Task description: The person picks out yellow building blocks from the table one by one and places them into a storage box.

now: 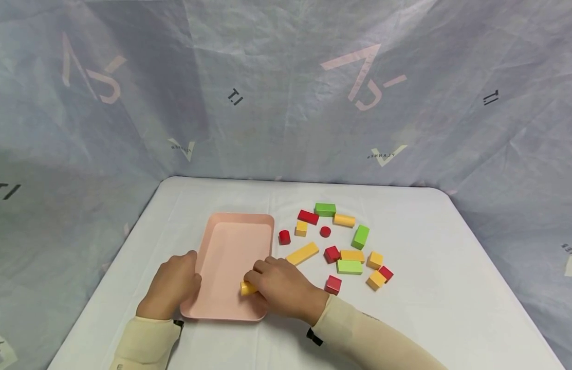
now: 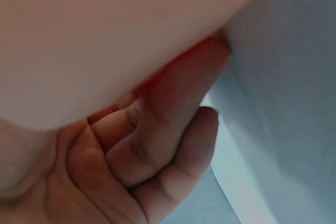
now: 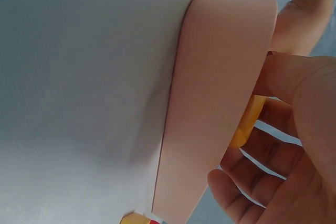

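A shallow pink tray [image 1: 232, 246] lies on the white table, left of the middle. At its left edge, the left hand [image 1: 173, 280] grips the rim; in the left wrist view its curled fingers [image 2: 173, 108] lie against the outer side of the tray. The right hand [image 1: 286, 287] reaches over the tray's right rim and holds a yellow cylinder block [image 1: 248, 288] above the tray's lower right part. In the right wrist view, part of that yellow block shows between thumb and fingers, just past the rim. A long yellow block [image 1: 302, 253] lies beside the right hand.
Right of the tray, several toy blocks are scattered: a red cylinder [image 1: 284, 237], a green block [image 1: 325, 209], a yellow cylinder [image 1: 344, 220], a light green block [image 1: 349, 267], a red cube [image 1: 333, 284] and yellow cubes [image 1: 375, 280]. A grey printed cloth [image 1: 286, 128] hangs behind the table.
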A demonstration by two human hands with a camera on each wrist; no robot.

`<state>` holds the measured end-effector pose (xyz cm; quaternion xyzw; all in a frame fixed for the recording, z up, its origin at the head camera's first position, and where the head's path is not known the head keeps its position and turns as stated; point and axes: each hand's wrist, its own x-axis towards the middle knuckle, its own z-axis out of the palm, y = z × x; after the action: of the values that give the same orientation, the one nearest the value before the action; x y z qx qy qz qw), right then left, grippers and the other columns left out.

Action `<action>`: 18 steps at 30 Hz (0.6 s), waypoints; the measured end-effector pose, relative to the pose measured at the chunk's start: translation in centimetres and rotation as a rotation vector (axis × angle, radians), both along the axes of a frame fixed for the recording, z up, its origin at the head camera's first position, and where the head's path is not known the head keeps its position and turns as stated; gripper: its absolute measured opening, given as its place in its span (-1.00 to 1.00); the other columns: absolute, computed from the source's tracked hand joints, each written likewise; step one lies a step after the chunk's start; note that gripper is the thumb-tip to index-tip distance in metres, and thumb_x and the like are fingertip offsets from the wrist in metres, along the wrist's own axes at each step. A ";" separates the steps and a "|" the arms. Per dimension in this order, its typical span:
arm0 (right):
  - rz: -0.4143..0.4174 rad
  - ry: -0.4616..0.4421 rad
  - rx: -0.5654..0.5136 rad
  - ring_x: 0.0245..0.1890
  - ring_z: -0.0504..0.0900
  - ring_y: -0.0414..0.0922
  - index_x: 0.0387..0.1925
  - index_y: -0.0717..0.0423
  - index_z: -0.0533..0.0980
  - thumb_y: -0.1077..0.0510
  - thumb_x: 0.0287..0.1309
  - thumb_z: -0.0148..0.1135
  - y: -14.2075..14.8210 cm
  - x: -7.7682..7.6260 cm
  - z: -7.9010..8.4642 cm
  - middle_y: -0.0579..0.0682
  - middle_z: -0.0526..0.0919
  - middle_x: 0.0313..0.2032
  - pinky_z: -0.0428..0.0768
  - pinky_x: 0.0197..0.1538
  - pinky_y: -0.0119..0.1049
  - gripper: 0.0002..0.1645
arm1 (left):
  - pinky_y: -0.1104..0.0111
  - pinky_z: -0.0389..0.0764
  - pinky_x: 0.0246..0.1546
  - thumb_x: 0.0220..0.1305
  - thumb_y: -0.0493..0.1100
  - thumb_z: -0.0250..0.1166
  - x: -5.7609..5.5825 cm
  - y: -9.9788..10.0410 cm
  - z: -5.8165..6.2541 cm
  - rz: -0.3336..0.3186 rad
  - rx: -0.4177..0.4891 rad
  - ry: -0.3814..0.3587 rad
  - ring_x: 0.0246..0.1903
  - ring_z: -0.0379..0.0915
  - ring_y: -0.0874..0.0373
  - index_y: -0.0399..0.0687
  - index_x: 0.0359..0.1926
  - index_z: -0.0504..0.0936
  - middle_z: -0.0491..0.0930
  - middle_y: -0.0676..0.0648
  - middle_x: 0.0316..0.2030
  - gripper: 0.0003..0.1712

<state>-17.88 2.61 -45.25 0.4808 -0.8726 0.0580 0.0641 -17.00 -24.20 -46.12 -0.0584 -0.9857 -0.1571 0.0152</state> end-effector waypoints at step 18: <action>-0.018 -0.051 0.050 -0.31 0.31 -0.29 -0.05 -0.17 0.49 -0.12 -0.01 0.39 -0.1 -0.1 -0.4 -0.25 0.45 -0.28 0.45 -0.27 -0.36 -0.54 | 0.20 0.35 -0.69 -0.03 -0.38 0.17 0.0 0.1 0.3 0.010 0.016 -0.034 -0.70 0.23 0.06 -0.23 -0.42 0.43 0.41 -0.08 -0.66 -0.90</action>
<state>-18.02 2.55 -45.64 0.4728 -0.8793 0.0480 0.0302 -16.98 -24.12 -45.82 -0.0507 -0.9849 -0.1656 -0.0001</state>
